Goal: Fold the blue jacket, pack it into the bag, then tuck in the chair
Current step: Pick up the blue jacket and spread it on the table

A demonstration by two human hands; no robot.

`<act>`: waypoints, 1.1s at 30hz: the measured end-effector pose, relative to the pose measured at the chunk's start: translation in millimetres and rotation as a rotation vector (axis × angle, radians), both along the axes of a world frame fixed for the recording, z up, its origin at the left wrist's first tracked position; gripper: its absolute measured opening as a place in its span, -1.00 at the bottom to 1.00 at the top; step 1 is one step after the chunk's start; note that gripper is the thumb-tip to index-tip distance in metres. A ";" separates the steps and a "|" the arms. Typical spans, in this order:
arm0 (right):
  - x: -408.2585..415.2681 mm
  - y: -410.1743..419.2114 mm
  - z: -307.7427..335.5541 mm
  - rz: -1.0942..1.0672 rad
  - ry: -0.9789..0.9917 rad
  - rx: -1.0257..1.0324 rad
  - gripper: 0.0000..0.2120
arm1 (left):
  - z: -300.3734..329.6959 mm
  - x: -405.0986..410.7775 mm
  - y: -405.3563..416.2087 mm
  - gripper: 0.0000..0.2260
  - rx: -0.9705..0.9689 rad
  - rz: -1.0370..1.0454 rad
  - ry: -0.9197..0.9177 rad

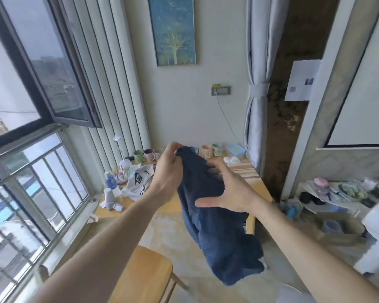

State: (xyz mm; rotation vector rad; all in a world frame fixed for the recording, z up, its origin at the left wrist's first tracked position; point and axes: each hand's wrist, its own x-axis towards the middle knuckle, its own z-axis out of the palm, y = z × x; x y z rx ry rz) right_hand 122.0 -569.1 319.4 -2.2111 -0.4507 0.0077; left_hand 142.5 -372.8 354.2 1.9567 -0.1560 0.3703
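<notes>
The blue jacket [217,235] hangs in the air in front of the table, bunched and dangling down to near the floor. My left hand [167,169] pinches its top edge and holds it up. My right hand [225,191] is spread with fingers apart, its palm against the jacket's right side just below the top. A white drawstring bag [138,182] with a black logo lies crumpled on the wooden table [258,189] at the left. The wooden chair [144,274] stands below my left arm, pulled out from the table.
Several mugs [149,154] stand along the table's back edge, with a small lamp [125,164], a bottle [110,181] and a blue box [235,150]. A barred window [31,193] is at the left. A cluttered low shelf [337,193] is at the right.
</notes>
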 end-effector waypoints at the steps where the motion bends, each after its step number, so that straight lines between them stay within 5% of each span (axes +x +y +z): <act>1: 5.6 2.6 -6.0 -0.047 -0.024 -0.077 0.00 | 5.8 8.9 -8.9 -0.63 0.031 -0.018 -0.017; 3: 21.5 7.4 -19.0 -0.158 -0.058 -0.154 -0.19 | 15.6 24.2 -25.3 -0.62 0.103 -0.045 -0.032; 6: 53.3 -4.3 -32.9 -0.297 -0.061 -0.160 -0.85 | 19.9 56.3 -31.2 -0.62 0.221 -0.030 -0.031; 7: 64.1 -13.8 -33.8 -0.348 -0.031 -0.150 -0.89 | 20.8 69.1 -27.1 -0.64 0.261 -0.011 -0.047; 12: 129.4 -69.6 -11.9 -0.628 -0.061 -0.188 -0.75 | 12.1 151.6 17.2 -0.92 0.485 -0.084 -0.116; 16: 185.3 -90.1 21.8 -0.699 -0.102 -0.200 -0.87 | 1.9 201.6 35.9 -0.56 0.703 -0.167 -0.115; 20: 225.3 -93.2 57.6 -0.542 -0.238 -0.284 -0.87 | -1.9 251.8 48.6 -0.44 0.678 -0.132 -0.068; 24: 263.2 -99.9 88.7 -0.402 -0.210 -0.691 -0.32 | -1.2 298.1 55.0 -0.39 0.638 -0.106 0.020; 28: 313.2 -134.8 99.9 -0.441 -0.102 -0.990 -0.66 | -9.0 336.3 61.8 -0.42 0.697 -0.102 0.067; 33: 373.3 -181.9 105.2 -0.521 -0.098 -0.856 -0.71 | -32.1 373.4 69.1 -0.30 0.794 -0.110 0.200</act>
